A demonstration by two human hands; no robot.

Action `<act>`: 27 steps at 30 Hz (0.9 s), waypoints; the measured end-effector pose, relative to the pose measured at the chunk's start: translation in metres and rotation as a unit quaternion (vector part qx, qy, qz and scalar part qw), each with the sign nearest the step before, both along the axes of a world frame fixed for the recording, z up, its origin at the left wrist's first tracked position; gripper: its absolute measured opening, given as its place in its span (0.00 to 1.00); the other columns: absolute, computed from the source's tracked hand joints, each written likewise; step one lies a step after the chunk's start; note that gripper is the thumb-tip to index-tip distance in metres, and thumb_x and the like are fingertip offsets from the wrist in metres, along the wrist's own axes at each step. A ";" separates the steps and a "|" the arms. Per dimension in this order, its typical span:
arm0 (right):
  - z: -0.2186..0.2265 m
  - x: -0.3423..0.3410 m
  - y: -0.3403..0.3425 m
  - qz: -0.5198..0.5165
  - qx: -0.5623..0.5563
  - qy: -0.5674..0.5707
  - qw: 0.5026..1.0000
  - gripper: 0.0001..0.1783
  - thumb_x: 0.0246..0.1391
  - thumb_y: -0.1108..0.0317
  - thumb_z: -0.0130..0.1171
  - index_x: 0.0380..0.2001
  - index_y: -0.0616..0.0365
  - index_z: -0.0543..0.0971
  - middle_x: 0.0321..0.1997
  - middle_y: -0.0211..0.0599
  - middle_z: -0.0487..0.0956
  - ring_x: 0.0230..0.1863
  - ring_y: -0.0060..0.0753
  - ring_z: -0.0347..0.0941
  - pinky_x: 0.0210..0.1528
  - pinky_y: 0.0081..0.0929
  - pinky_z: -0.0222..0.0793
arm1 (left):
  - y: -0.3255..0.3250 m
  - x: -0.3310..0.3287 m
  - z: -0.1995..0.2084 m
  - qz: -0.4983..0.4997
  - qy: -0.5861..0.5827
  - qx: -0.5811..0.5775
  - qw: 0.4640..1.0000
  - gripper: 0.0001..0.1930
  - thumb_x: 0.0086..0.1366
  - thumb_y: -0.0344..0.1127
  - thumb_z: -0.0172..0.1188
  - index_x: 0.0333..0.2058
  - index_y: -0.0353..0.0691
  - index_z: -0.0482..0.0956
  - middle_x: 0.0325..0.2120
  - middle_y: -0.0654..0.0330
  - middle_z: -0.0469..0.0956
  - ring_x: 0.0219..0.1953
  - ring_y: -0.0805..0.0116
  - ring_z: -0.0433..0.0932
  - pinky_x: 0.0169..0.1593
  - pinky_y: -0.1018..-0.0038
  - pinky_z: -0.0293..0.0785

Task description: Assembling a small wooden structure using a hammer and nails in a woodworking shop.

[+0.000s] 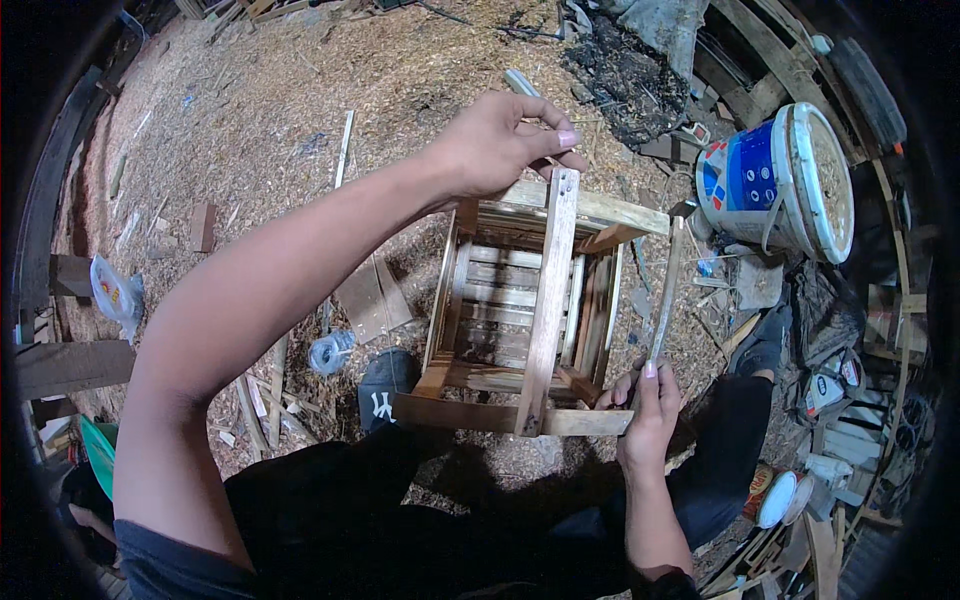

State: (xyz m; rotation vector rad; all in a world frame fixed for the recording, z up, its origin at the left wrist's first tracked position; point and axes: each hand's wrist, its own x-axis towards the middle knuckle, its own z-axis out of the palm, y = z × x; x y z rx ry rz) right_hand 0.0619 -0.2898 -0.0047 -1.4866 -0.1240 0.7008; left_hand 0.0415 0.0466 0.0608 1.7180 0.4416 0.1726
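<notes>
A slatted wooden crate (500, 298) sits in front of me with its open side up. One slat (549, 290) runs across its top from the far rim to the near rim, with small dark nail marks at its far end. My left hand (510, 145) is just beyond that far end, thumb and fingertips pinched together; what they hold, if anything, is too small to make out. At the crate's near right corner my right hand (648, 410) grips the lower end of a hammer (667, 290). The hammer's dark head points away from me, beside the crate's right side.
Wood shavings cover the ground (270, 110). A white and blue bucket (775, 185) lies at the right. Around lie a flat board (373, 295), a clear plastic roll (331, 352), a plastic bag (117, 293) and a small wood block (203, 227). Scrap wood lines the right edge.
</notes>
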 end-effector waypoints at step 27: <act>0.002 0.001 0.003 -0.004 -0.003 0.009 1.000 0.12 0.73 0.59 0.45 0.41 0.57 0.69 0.23 0.30 0.66 0.21 0.25 0.66 0.27 0.29 0.74 | -0.007 -0.002 -0.017 -0.035 -0.027 0.097 0.994 0.10 0.74 0.36 0.57 0.44 0.34 0.76 0.38 0.55 0.87 0.31 0.82 0.80 0.35 0.80 0.74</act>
